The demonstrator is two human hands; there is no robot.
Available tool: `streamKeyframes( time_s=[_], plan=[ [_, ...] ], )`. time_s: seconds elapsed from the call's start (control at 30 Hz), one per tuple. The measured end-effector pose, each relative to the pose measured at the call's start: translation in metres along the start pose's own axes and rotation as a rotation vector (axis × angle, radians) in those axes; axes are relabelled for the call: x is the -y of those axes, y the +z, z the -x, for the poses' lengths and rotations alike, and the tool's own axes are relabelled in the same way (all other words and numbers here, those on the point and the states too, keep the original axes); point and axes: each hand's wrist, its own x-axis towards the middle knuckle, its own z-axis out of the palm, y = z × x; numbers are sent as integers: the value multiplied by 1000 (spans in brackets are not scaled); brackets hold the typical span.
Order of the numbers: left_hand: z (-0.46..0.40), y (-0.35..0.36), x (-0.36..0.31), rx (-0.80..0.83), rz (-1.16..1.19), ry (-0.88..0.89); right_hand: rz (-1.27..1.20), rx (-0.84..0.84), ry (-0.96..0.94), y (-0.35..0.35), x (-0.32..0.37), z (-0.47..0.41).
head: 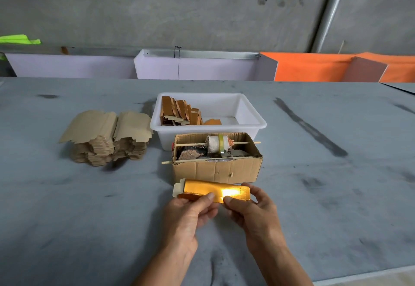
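1. Head view: at lower centre we pinched a gold folded carton (211,191), left hand (190,213) and right hand (253,211) gripping its near edge.
2. It sat just before the cardboard box (215,169).

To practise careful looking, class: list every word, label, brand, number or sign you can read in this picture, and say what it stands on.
None: no word, number, brand or sign can be read anywhere.
The gold foil carton, pinched by the left hand and right hand, shows only plain shiny foil.
The cardboard box, white plastic tub and stack of brown card blanks show no print.
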Motion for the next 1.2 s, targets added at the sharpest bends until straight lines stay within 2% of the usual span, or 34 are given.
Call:
streamKeyframes(
  time_s=[0.33,0.57,0.73,0.8,0.9,1.0,1.1,1.2],
  plan=[
    [-7,0,-8,33,53,32,-45,96,45,-1,10,-6],
    [-14,1,-11,29,48,58,209,-21,-100,-1,30,-10],
    [-16,3,-13,29,38,72,313,-24,-94,-4,43,-15],
    [-17,3,-13,31,47,65,457,-67,-173,-5,42,-18],
    [-16,2,-14,22,58,49,671,-177,-417,-2,52,-22],
    [-14,1,-15,21,51,49,840,-149,-571,9,73,-32],
    [-12,1,-17,24,47,42,1129,-61,-550,30,91,-48],
    [-13,2,-19,25,54,40,1370,-25,-425,50,103,-72]
  ],
)
